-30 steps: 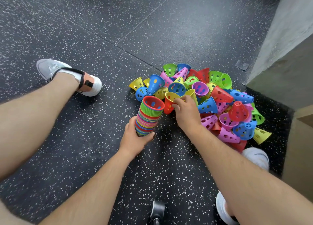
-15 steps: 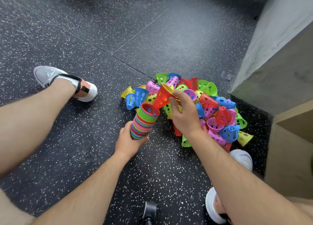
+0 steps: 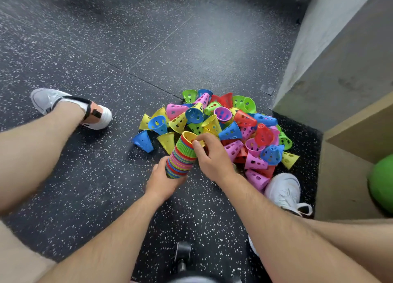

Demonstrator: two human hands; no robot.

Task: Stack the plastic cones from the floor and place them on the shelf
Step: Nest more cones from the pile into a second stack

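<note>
A tall nested stack of coloured plastic cones (image 3: 180,158) leans away from me over the dark speckled floor, open end up. My left hand (image 3: 162,179) grips its lower end from beneath. A yellow cone (image 3: 188,136) sits at the top of the stack, and my right hand (image 3: 212,157) pinches its rim with thumb and fingertips. Behind and to the right lies a heap of loose cones (image 3: 225,123) in pink, blue, green, red and yellow. The wooden shelf (image 3: 348,155) stands at the right edge.
My two shoes (image 3: 72,108) (image 3: 284,190) rest on the floor either side of the heap. A grey concrete wall (image 3: 331,55) rises behind the shelf, which holds a green ball (image 3: 381,184). A dark wheeled stool base (image 3: 182,255) is under me.
My right hand lifted an orange cone from the heap to the stack, then brought a yellow cone onto the top. The view shifted slightly.
</note>
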